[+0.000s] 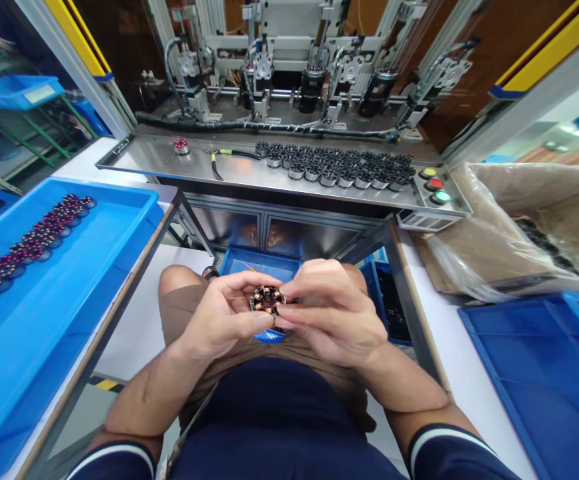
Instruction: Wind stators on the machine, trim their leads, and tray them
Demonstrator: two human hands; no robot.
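Above my lap I hold a small round motor stator [268,300] with copper windings and a black frame. My left hand [224,313] grips its left side between thumb and fingers. Fine copper wire ends stick out near the left fingers. My right hand [332,310] is closed at the stator's right edge, thumb and fingertips on it. Part of the ring is hidden behind the fingers. A blue item [269,336] shows just below the hands, but its kind is unclear.
Ahead, a steel shelf bears rows of black stators [339,167], cutting pliers [219,160], one red-wired stator [181,146] and push buttons [434,185]. A blue tray [119,233] with wound stators is left. A lined carton [494,257] and blue bin [514,360] stand right.
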